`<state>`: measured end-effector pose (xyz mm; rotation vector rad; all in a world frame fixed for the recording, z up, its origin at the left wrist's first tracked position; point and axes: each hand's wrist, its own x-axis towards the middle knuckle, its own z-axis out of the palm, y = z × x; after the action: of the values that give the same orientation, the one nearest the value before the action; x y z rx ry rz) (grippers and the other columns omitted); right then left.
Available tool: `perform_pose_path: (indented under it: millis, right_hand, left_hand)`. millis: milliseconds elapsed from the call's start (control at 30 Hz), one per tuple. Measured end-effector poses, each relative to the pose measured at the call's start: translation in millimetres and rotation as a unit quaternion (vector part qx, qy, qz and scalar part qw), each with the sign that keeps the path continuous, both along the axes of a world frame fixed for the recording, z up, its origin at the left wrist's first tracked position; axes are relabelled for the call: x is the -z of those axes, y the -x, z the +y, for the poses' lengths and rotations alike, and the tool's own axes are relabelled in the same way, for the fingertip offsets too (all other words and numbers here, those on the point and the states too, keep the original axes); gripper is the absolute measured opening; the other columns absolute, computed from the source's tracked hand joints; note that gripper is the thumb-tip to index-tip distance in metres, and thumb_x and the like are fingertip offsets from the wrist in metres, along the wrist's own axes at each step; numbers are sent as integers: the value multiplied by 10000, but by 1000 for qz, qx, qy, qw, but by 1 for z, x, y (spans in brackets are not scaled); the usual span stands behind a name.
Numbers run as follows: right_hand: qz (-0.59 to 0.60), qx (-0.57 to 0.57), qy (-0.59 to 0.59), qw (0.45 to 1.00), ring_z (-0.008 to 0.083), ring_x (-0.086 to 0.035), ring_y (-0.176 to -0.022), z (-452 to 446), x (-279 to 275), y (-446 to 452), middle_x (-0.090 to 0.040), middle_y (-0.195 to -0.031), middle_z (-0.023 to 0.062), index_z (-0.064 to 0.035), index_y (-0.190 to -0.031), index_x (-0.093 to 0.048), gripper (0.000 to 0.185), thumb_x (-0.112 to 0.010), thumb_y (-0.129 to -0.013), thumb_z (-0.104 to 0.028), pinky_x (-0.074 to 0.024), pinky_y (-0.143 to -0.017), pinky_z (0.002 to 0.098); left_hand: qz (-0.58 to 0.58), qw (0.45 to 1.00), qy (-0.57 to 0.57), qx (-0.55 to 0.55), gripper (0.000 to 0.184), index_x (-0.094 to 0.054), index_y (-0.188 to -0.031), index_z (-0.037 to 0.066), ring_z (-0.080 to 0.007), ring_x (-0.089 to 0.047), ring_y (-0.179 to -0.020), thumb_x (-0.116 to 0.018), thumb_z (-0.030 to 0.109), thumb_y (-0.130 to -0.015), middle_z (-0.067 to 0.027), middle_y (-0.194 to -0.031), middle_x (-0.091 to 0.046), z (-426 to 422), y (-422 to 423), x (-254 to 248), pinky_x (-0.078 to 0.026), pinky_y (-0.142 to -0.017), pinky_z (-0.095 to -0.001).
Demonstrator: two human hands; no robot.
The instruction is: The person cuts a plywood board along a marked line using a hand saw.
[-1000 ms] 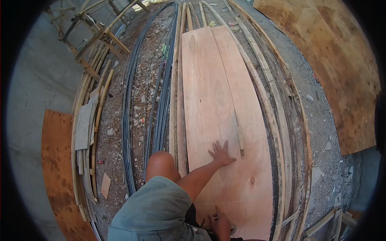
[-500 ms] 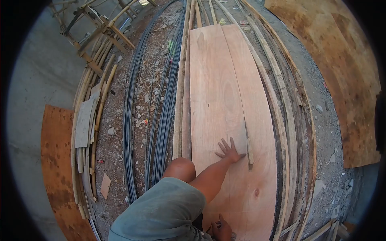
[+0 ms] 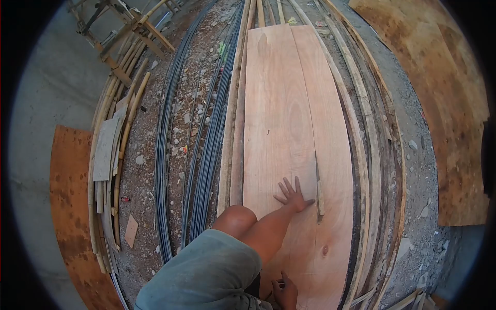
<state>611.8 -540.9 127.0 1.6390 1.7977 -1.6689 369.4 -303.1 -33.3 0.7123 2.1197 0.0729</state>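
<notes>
My left hand (image 3: 293, 198) lies flat on a long plywood sheet (image 3: 279, 113), palm down with fingers spread. Its thumb points toward a narrow wooden stick (image 3: 320, 199), which sits along a long lengthwise line in the sheet. That line runs from the far edge to just beyond the stick. Low in the view, my right hand (image 3: 284, 292) is over the near part of the sheet with its fingers curled. Whatever it may hold is too hidden to make out. My bent knee (image 3: 235, 220) is beside the sheet's left edge.
Bundled steel rods (image 3: 206, 165) run along the left over rubble. Timber lengths (image 3: 372, 155) flank the sheet on the right. Bamboo poles (image 3: 129, 124) and a brown panel (image 3: 70, 191) line the left wall. A stained plywood panel (image 3: 439, 98) stands at right.
The view has shifted slightly. My left hand stays pressed on the sheet in the same spot by the stick. My right hand has moved a little, its fingers still curled.
</notes>
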Motion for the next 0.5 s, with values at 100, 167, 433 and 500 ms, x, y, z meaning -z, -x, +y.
perform_pose_path:
  millis: [100,167,433,500]
  right_hand:
    - [48,99,-43,993,263,-739,-896,21,-13,3,-750,-1021,175,17,-1437,-622,555,-768,-933,-166,-580,-832,367]
    - [49,117,-134,983,266,-708,-925,60,-26,14,-717,-1053,164,12,-1441,-616,519,-746,-955,-118,-565,-850,380]
    - [15,113,-393,913,362,-649,-1124,221,55,76,-641,-1175,212,-1,-1506,-541,643,-765,-927,-169,-533,-966,441]
    - [3,69,-316,946,385,-673,-1115,243,75,88,-677,-1194,224,10,-1510,-537,663,-772,-927,-199,-543,-969,435]
  left_hand:
    - [-17,1000,5,3,1606,304,-1647,218,-533,387,-1502,-889,703,-688,-291,-1650,408,1,3,9,64,-1066,-889]
    - [-10,1000,0,2,1642,328,-1634,211,-537,387,-1501,-912,688,-669,-296,-1650,406,1,1,17,55,-1076,-885]
    - [-8,1000,3,0,1636,320,-1639,212,-559,375,-1498,-913,688,-673,-306,-1638,417,1,-1,22,68,-1075,-885]
    - [-14,1000,0,-1,1619,322,-1638,209,-564,379,-1493,-909,668,-691,-310,-1633,421,0,0,19,73,-1071,-886]
